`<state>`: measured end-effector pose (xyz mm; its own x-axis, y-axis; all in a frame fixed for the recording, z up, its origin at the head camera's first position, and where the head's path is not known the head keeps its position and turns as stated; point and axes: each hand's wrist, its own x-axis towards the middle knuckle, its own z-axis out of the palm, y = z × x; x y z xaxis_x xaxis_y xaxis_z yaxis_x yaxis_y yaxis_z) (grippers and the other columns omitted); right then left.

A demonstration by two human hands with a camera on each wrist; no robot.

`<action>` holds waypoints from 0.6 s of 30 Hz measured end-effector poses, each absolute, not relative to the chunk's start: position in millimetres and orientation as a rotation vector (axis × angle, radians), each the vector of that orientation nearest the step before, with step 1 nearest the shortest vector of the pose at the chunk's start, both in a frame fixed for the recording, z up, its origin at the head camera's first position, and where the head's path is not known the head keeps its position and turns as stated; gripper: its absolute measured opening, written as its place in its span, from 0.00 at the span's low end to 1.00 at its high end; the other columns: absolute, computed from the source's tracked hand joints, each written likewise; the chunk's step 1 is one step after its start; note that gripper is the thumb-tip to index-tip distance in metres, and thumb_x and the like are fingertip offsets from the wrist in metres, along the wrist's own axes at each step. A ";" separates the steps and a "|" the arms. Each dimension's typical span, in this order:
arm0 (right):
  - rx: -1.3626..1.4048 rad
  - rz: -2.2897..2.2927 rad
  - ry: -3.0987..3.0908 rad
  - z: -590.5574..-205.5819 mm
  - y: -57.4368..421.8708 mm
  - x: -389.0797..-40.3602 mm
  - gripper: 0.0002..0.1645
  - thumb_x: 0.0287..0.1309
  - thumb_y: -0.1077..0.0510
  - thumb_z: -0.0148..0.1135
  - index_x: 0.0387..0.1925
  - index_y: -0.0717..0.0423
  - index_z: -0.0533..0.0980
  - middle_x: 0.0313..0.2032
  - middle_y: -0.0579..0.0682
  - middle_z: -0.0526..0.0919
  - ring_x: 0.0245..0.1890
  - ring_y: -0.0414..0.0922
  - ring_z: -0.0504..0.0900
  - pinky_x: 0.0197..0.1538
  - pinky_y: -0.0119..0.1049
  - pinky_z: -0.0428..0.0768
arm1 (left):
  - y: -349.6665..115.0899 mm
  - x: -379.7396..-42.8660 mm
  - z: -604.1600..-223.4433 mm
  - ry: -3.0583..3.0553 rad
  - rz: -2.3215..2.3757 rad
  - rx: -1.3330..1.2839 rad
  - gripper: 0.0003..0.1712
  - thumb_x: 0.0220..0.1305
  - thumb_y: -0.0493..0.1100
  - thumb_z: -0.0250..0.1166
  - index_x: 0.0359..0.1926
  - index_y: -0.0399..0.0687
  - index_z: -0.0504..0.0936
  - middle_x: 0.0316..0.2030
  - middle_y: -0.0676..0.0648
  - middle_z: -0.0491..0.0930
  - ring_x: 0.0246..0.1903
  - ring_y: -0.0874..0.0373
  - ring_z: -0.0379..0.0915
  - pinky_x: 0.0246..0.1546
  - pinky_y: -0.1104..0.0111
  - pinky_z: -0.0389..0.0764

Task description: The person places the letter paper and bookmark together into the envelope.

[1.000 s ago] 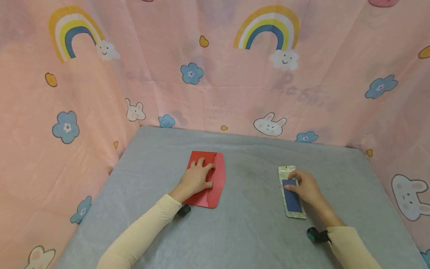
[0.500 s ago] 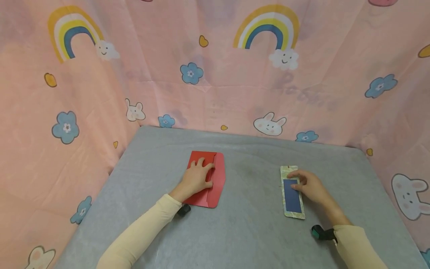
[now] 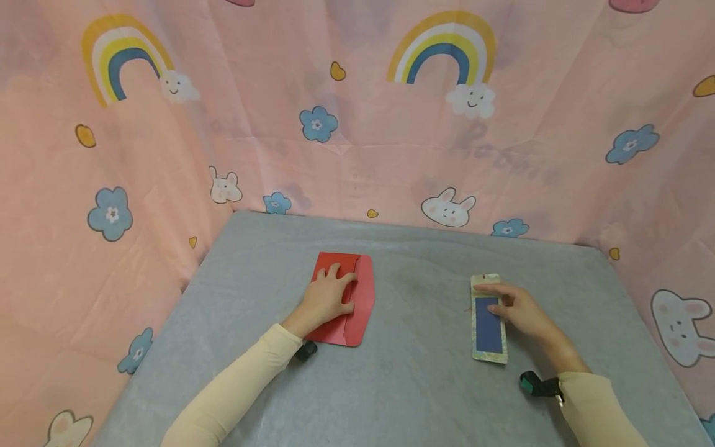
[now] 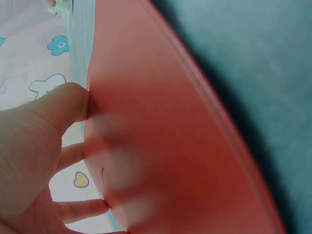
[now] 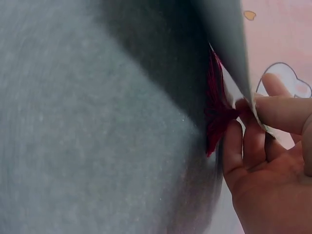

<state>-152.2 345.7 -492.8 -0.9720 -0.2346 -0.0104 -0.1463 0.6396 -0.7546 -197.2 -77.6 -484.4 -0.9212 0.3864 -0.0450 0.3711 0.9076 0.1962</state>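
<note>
A red envelope (image 3: 364, 301) lies on the grey table covering with its flap unfolded toward the right. My left hand (image 3: 321, 299) rests on it, fingers spread and fingertips pressing its surface; the thumb sits near the flap's fold. On the right, my right hand (image 3: 522, 311) pinches the long edge of a bookmark (image 3: 488, 335) with a dark blue panel and a pale patterned border. The right wrist view has the thumb on one face of the bookmark and fingers behind it. A dark red tassel (image 5: 217, 114) hangs beside those fingers, mostly out of sight from the head.
Grey cloth (image 3: 413, 385) covers the table. A pink curtain (image 3: 357, 161) printed with rainbows, flowers and rabbits stands along the back and both sides. Black wrist cameras, one near the left sleeve (image 3: 240, 379) and one at the right sleeve (image 3: 598, 403), sit close over the cloth.
My right hand has shifted a little to the right with the bookmark, which has turned slightly straighter. The left hand and the envelope have stayed in place.
</note>
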 end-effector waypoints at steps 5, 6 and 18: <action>-0.262 -1.207 2.752 -491.0 344.5 -152.7 0.22 0.63 0.62 0.62 0.59 0.58 0.78 0.58 0.61 0.78 0.42 0.30 0.69 0.44 0.37 0.73 | -77.8 -197.8 -485.2 2.984 0.280 0.591 0.35 0.56 0.53 0.69 0.65 0.59 0.72 0.67 0.38 0.66 0.60 0.38 0.67 0.43 0.52 0.84; -0.242 -1.207 2.748 -490.9 344.1 -152.7 0.21 0.63 0.61 0.62 0.58 0.58 0.78 0.60 0.63 0.77 0.49 0.33 0.73 0.50 0.42 0.75 | -77.9 -197.8 -485.3 2.984 0.279 0.591 0.35 0.55 0.53 0.69 0.65 0.59 0.72 0.67 0.38 0.66 0.60 0.38 0.67 0.43 0.52 0.84; -0.039 -1.245 2.740 -479.8 328.8 -154.5 0.25 0.66 0.49 0.61 0.60 0.55 0.77 0.65 0.62 0.74 0.64 0.60 0.70 0.59 0.55 0.72 | -77.9 -197.1 -485.7 2.990 0.278 0.596 0.35 0.56 0.53 0.69 0.65 0.59 0.72 0.67 0.38 0.66 0.60 0.38 0.67 0.42 0.52 0.84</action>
